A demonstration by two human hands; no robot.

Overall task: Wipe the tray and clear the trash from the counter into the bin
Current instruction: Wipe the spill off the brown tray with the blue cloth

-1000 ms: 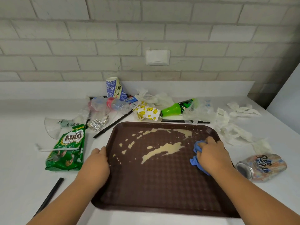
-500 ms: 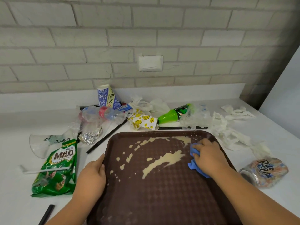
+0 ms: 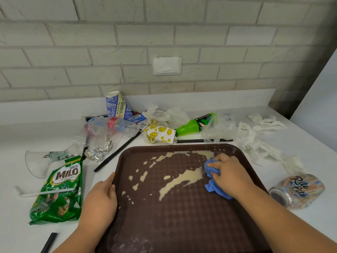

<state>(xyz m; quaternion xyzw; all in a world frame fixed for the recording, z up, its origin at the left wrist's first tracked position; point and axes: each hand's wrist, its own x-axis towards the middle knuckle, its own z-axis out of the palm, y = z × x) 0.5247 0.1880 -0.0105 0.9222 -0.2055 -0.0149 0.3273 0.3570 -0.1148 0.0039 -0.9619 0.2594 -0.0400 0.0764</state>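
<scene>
the brown tray lies on the counter. left hand grips the tray's left rim. right hand presses a bunched blue cloth against the tray's right side beside the spill. wrappers, a bottle and napkins lie beyond the tray.

A wall of pale, grey-white painted bricks with rough faces fills the upper half of the view. A blank white cover plate sits on it near the middle. Below, a low white upstand meets the white tabletop. At the right a smooth pale panel stands beside a shadowed corner. The light is soft and even
</scene>
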